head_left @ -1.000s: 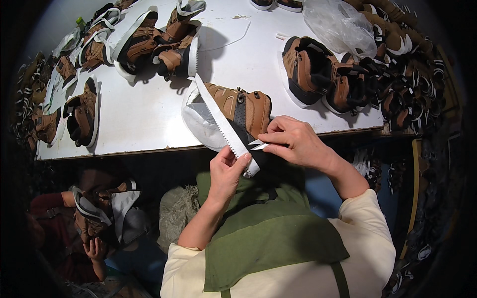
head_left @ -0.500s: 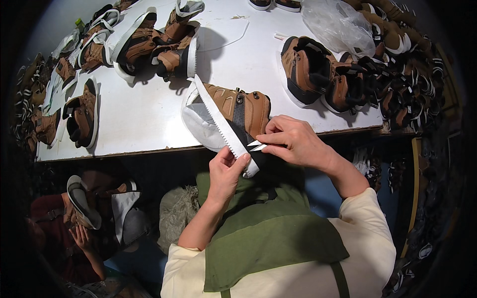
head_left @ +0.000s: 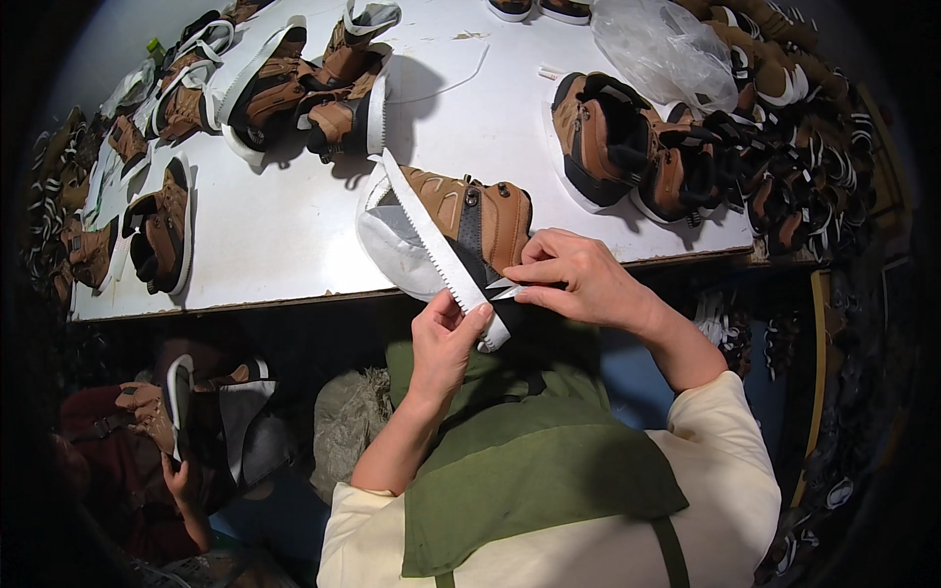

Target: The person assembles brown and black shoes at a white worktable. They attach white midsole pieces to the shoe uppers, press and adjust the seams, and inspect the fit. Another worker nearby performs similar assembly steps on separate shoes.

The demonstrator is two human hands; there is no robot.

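A brown and black boot (head_left: 509,223) lies on its side at the table's near edge, with white lining or covering (head_left: 392,245) bulging at its left. A long white strip with a toothed edge (head_left: 431,240) runs slantwise across it. My left hand (head_left: 443,338) pinches the strip's lower end between thumb and fingers. My right hand (head_left: 578,279) is closed on small thread snips (head_left: 503,288), whose two pale pointed blades are parted beside the strip and the black part of the boot. The snips' handles are hidden in my fingers.
Brown boots (head_left: 279,88) stand and lean at the table's back left, and more boots (head_left: 608,137) at the right under a clear plastic bag (head_left: 667,49). Below left, another person's hand (head_left: 179,480) holds a boot (head_left: 152,416). A green apron (head_left: 529,480) covers my lap.
My hands and the boot have barely moved; the snips' blades look slightly closer together. At the lower left the other person has turned the boot upright.
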